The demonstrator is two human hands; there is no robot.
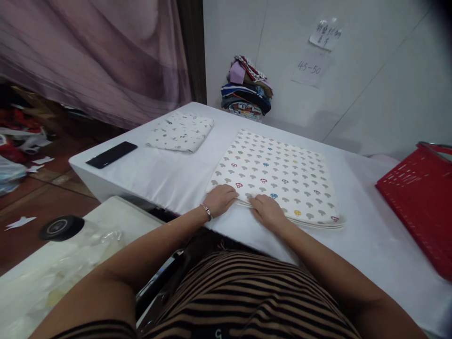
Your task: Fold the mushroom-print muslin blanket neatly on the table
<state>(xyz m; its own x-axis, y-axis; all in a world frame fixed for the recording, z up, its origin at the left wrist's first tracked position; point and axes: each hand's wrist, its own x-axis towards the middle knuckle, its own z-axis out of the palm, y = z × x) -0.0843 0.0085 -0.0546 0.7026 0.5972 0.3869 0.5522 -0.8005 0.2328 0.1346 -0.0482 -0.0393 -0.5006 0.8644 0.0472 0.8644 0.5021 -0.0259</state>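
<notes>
A white folded cloth printed with small mushrooms lies flat in several layers on the white-covered table. At its near left corner, my left hand grips the front edge with the fingers on top. My right hand is closed on the same edge, a little farther right; its thumb is partly hidden. A second folded cloth with a small scattered print rests to the far left, touched by neither hand.
A black phone lies at the table's left end. Folded fabrics are piled at the back against the wall. A red plastic basket stands on the right. At lower left, a black tape roll and clear plastic lie on another surface.
</notes>
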